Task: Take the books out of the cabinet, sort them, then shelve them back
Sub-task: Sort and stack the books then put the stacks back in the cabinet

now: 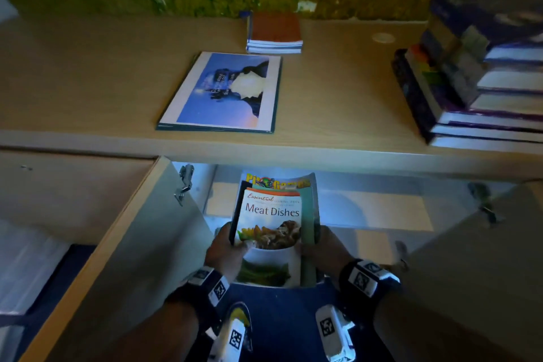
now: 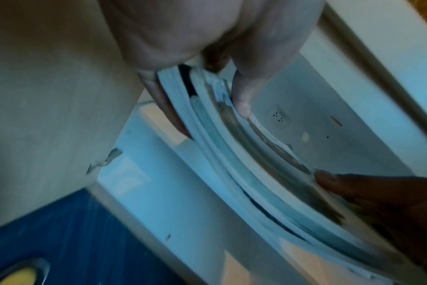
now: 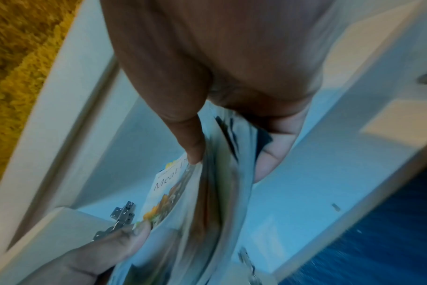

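Note:
A bundle of thin books (image 1: 273, 223) with a white "Meat Dishes" cookbook (image 1: 271, 211) in front is held upright at the open cabinet (image 1: 367, 209) mouth. My left hand (image 1: 227, 250) grips the bundle's left edge, thumb on the cover. My right hand (image 1: 326, 247) grips its right edge. In the left wrist view the left hand (image 2: 207, 63) pinches the curved page edges (image 2: 232, 154), fingers behind. In the right wrist view the right hand (image 3: 227, 138) pinches the same bundle (image 3: 207, 202), thumb in front. A yellow-lettered magazine (image 1: 277, 182) sticks up behind.
On the cabinet top (image 1: 88, 82) lie a flat blue-covered book (image 1: 223, 91), a small stack with a brown cover (image 1: 274, 32) and a tall book pile (image 1: 476, 76) at the right. Both cabinet doors (image 1: 126, 244) stand open. Blue floor (image 1: 282, 317) lies below.

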